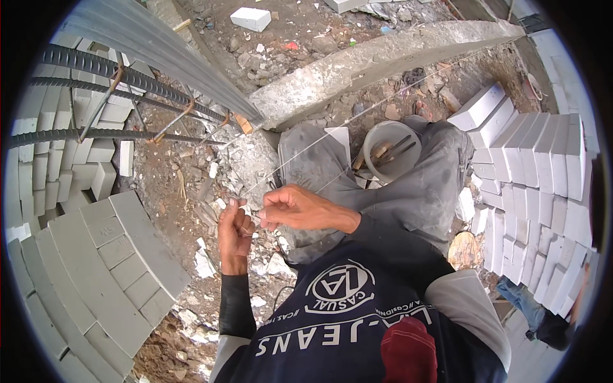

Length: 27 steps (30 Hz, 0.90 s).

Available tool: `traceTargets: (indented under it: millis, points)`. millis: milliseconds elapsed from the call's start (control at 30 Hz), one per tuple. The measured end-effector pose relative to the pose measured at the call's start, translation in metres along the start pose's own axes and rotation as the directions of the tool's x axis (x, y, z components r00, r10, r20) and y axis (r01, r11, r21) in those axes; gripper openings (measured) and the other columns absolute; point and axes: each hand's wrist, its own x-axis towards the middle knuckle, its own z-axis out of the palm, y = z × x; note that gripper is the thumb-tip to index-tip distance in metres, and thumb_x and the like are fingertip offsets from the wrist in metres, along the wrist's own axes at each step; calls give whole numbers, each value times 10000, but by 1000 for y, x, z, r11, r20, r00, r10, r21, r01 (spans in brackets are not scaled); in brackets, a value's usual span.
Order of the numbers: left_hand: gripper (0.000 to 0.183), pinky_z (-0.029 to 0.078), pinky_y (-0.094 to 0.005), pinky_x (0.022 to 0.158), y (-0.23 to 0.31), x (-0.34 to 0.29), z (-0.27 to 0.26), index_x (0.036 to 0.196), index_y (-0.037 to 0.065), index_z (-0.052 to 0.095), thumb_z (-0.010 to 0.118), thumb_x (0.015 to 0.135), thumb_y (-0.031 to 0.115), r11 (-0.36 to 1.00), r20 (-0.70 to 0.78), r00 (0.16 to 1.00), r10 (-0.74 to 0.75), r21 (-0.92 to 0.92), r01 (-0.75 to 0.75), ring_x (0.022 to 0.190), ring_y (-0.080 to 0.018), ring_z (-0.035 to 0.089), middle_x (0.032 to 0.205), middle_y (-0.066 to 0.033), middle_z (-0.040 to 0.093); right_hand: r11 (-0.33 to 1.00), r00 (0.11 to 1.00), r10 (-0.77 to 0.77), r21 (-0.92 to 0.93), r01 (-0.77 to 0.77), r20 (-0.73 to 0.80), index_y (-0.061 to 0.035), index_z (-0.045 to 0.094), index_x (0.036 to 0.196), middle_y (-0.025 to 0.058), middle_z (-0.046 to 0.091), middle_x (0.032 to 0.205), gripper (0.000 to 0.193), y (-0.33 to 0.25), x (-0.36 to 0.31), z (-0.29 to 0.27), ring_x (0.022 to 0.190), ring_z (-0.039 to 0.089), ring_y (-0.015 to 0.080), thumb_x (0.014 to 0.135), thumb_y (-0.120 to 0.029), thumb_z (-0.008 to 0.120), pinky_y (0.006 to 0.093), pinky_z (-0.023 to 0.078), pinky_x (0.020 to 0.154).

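Note:
A thin pale string (300, 153) slants from my hands up to the far right, over my knees and along the concrete beam. My left hand (235, 233) is closed, thumb and finger pinching at the string's near end. Right beside it, my right hand (290, 207) is also closed, fingertips pinched together on the string. The hands are almost touching. How the string lies between the fingers is too small to make out. Between my knees stands a pale bucket (378, 135) with a few long-handled tools (400, 147) leaning inside.
Steel rebar (115, 69) and a grey metal post (172, 54) jut in from the upper left. A rough concrete beam (319, 86) crosses ahead. Light blocks are stacked at left (89, 255) and right (543, 153). Rubble (204, 262) covers the ground. Blue cloth (520, 300) shows at lower right.

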Motion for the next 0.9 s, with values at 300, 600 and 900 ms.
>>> traceTargets:
  millis: [300,600,900]
  points:
    - [209,363,-204,479,-22,4,-41,946,168,561,625,950,366,996,179,981,-74,55,65,517,-46,432,721,69,520,955,997,-64,291,51,36,13,625,868,105,699,869,280,-7,27,12,822,680,163,990,-227,546,301,560,762]
    - [328,301,-195,420,-15,9,-39,1114,56,582,638,927,319,996,176,981,-84,25,80,461,-34,363,976,-53,677,904,999,35,426,-29,-5,-13,591,919,98,674,892,312,-2,31,19,808,684,183,978,-318,559,309,573,725]
    - [259,233,-244,409,-9,14,-44,824,94,513,606,953,298,986,230,959,-165,67,153,425,-68,268,516,59,276,874,1000,-12,485,19,-18,-29,599,967,90,668,925,327,7,35,20,828,663,172,982,-355,575,311,556,729]
